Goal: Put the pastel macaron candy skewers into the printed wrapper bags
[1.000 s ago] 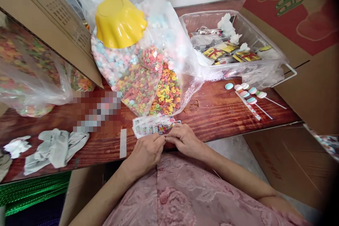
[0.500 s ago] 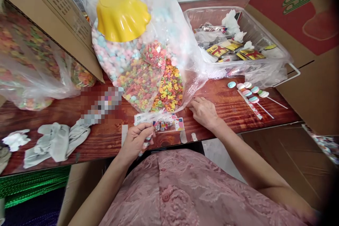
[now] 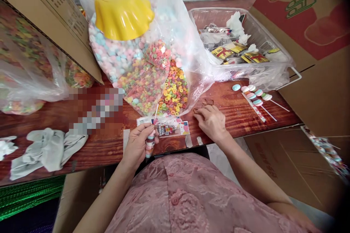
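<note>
My left hand [image 3: 140, 143] is closed around a candy skewer [image 3: 150, 145] with stacked pastel pieces; its white stick points up past the fingers. Just right of that hand lies a small printed packet [image 3: 171, 130] on the dark red wooden table. My right hand [image 3: 212, 121] rests low on the table with its fingers curled, close to some thin brown ties [image 3: 208, 102]. Whether its fingertips pinch one of the ties is too small to tell. Ahead of both hands, an open plastic bag holds colourful ring candies [image 3: 175, 93].
A yellow scalloped bowl [image 3: 123, 11] sits upside down on bagged pastel candies. At the back right stands a clear bin [image 3: 246, 66] of packets. Several candy skewers [image 3: 257, 96] lie right of my right hand. Grey cloth [image 3: 49, 149] is at left, cardboard boxes on both sides.
The candy skewer in my left hand has turned more upright, with its stick now showing. My right hand has shifted slightly, uncovering the brown ties. The view has moved a little.
</note>
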{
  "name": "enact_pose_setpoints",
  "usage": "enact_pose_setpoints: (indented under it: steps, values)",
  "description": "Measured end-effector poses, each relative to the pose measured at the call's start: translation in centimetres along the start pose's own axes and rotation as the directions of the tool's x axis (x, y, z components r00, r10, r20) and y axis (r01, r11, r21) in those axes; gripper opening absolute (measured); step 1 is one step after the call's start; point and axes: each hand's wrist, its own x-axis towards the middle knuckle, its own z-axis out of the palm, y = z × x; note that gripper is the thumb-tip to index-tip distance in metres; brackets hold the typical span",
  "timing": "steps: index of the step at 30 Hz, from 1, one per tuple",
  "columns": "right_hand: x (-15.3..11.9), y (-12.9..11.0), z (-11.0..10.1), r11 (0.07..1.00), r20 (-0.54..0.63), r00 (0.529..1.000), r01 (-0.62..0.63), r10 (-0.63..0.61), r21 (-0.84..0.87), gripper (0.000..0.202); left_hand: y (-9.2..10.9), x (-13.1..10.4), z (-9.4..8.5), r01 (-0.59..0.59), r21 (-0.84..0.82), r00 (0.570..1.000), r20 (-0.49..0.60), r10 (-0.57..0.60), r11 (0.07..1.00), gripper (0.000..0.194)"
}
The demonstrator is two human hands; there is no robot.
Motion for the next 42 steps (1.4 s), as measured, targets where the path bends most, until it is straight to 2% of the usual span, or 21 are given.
enact_pose_setpoints:
  steps: [2, 4, 9, 11, 13, 15, 18, 20, 22, 26, 29, 31, 34, 37, 39, 42]
  values:
    - [0.7, -1.2, 0.9, 0.995, 0.057, 0.997, -0.05, 0.055, -0.082, 0.02, 0.3, -0.1, -0.1, -0.015, -0.031, 1.0, 0.003, 0.015, 0.999, 0.029]
    - [1.4, -1.3, 1.4, 0.994, 0.088, 0.993, -0.071, 0.079, -0.082, 0.019, 0.6, -0.5, -0.5, -0.003, -0.045, 1.0, -0.001, 0.003, 0.999, 0.03]
    - [1.1, 0.0, 0.4, 0.999, 0.119, 0.993, 0.004, -0.009, 0.042, 0.017, 0.8, -1.6, -1.1, 0.063, -0.044, 0.998, -0.006, -0.063, 0.997, 0.03]
    - [0.5, 0.3, -0.4, 0.992, 0.078, 0.996, 0.022, -0.032, 0.128, 0.019, 0.6, -1.7, -0.5, 0.081, -0.048, 0.997, 0.024, -0.08, 0.996, 0.032]
    - [-0.1, 0.3, -1.2, 0.984, -0.012, 1.0, 0.024, -0.022, 0.175, 0.019, 0.5, -1.6, 0.2, 0.095, -0.046, 0.995, 0.045, -0.093, 0.994, 0.033]
    - [-0.6, 0.1, -1.6, 0.99, -0.091, 0.996, 0.002, 0.011, 0.144, 0.016, 0.3, -1.3, 0.8, 0.097, -0.03, 0.994, 0.052, -0.095, 0.995, 0.033]
    - [-0.8, -0.3, -1.8, 0.994, -0.108, 0.993, -0.029, 0.04, 0.107, 0.016, 0.1, -1.1, 1.2, 0.086, 0.01, 0.995, 0.049, -0.087, 0.996, 0.033]
    - [-0.5, -0.3, -1.9, 0.991, -0.068, 0.997, 0.029, -0.02, 0.132, 0.02, 0.0, -1.2, 1.2, 0.082, 0.031, 0.995, 0.05, -0.083, 0.996, 0.032]
    - [0.2, -0.1, -1.9, 0.981, 0.017, 0.988, 0.152, -0.155, 0.117, 0.025, -0.1, -1.4, 1.1, 0.08, 0.047, 0.995, 0.052, -0.082, 0.996, 0.031]
    - [2.5, 0.7, -1.5, 0.917, 0.251, 0.883, 0.393, -0.396, 0.063, 0.028, -0.4, -1.8, 1.2, 0.084, 0.071, 0.995, 0.054, -0.088, 0.994, 0.03]
    - [3.8, 1.2, -0.8, 0.879, 0.347, 0.814, 0.471, -0.466, 0.075, 0.026, -0.5, -2.1, 1.5, 0.099, 0.08, 0.991, 0.077, -0.106, 0.992, 0.03]
    - [3.9, 1.3, -0.5, 0.875, 0.359, 0.808, 0.482, -0.467, 0.052, 0.024, -0.6, -2.2, 1.6, 0.11, 0.075, 0.987, 0.105, -0.118, 0.991, 0.029]
    - [2.9, 1.1, -0.9, 0.902, 0.29, 0.864, 0.431, -0.41, -0.007, 0.022, -0.6, -2.4, 1.9, 0.133, 0.069, 0.979, 0.149, -0.142, 0.989, 0.028]
    - [0.8, -0.2, -2.2, 0.932, 0.098, 0.927, 0.355, -0.361, 0.077, 0.019, -0.5, -2.5, 2.4, 0.127, 0.09, 0.974, 0.177, -0.142, 0.988, 0.029]
    - [-0.7, -2.0, -3.1, 0.915, 0.009, 0.933, 0.35, -0.359, 0.203, 0.016, -0.4, -2.4, 3.1, 0.092, 0.088, 0.973, 0.204, -0.108, 0.992, 0.029]
    - [-2.4, -5.1, -3.9, 0.875, 0.008, 0.928, 0.349, -0.373, 0.336, 0.016, -0.3, -2.0, 4.3, 0.034, 0.006, 0.964, 0.264, -0.034, 0.999, 0.026]
